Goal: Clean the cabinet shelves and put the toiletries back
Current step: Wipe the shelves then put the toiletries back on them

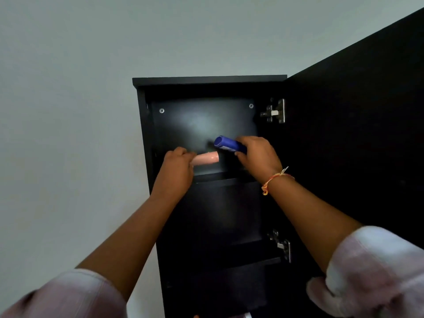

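Note:
A tall black cabinet (210, 81) hangs on the wall with its door swung open to the right. My left hand (176, 166) grips a pale pink tube (206, 158), held sideways just above the top shelf (220, 176). My right hand (257, 154) grips a dark blue tube (227, 143), tilted with its cap end pointing up and left, in front of the cabinet's back panel. Both tubes are inside the top compartment. The two lower shelves look dark and bare.
The open black door (358, 134) fills the right side, held by two metal hinges (276, 111). A plain pale wall (68, 111) lies to the left and above. A small white object (246, 315) shows at the bottom edge.

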Demonstrator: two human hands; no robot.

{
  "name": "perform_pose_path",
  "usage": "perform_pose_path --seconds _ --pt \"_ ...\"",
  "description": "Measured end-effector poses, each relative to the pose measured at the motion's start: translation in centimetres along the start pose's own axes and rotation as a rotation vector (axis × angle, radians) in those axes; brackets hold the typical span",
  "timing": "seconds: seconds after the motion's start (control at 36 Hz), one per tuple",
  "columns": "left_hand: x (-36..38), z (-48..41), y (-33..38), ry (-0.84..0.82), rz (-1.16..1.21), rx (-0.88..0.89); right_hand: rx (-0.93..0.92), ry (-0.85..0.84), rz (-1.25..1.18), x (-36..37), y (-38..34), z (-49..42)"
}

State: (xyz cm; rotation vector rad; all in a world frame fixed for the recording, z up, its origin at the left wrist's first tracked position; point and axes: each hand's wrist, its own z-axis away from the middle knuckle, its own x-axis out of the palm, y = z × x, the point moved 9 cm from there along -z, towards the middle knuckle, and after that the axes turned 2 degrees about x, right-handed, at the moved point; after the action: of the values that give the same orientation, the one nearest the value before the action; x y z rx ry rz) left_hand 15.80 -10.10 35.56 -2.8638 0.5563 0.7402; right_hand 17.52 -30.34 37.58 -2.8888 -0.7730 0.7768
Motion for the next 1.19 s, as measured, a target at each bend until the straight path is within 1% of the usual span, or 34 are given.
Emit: perform_pose_path --seconds 0.08,0.17,0.33,0.39,0.5,0.58,0.69,0.81,0.89,1.06,1.14,1.19 --pt "1.7 -1.0 -1.1 -0.104 -0.027 -0.044 0.02 -0.103 0.057 1.8 0.9 -0.7" --pt "3.1 -1.5 -2.1 -0.202 -0.053 -0.088 0.021 -0.164 0.1 3.1 1.6 -1.0" --pt "4.6 -1.9 -3.1 -0.315 -0.059 -0.182 0.029 -0.274 0.168 5.9 3.0 -1.0" --pt "5.0 -1.8 -3.6 -0.33 -0.048 -0.218 0.037 -0.297 0.177 6.5 3.4 -1.1" --pt "5.2 -1.7 -4.4 -0.295 0.017 -0.287 0.04 -0.308 0.147 7.4 3.9 -1.5" --pt "5.4 -1.3 -4.7 -0.314 0.069 -0.318 0.024 -0.343 0.135 8.0 4.2 -1.4" --pt "5.3 -0.8 -5.2 -0.299 0.127 -0.368 0.045 -0.254 0.075 7.9 4.8 -1.4" --pt "4.9 -0.7 -5.3 -0.256 0.128 -0.372 0.079 -0.136 0.066 7.6 5.2 -1.1" --pt "5.0 -0.5 -5.3 -0.252 0.124 -0.365 0.068 -0.089 0.086 7.5 5.0 -1.0" --pt "5.4 -0.4 -5.1 -0.235 0.125 -0.35 0.04 -0.052 0.083 7.2 4.9 -0.8" --pt "5.2 -0.4 -4.8 -0.2 0.113 -0.336 -0.001 0.009 0.054 6.7 4.5 -0.7" --pt "4.9 -0.4 -4.6 -0.142 0.105 -0.311 -0.015 0.063 0.058 6.3 4.3 -0.5"
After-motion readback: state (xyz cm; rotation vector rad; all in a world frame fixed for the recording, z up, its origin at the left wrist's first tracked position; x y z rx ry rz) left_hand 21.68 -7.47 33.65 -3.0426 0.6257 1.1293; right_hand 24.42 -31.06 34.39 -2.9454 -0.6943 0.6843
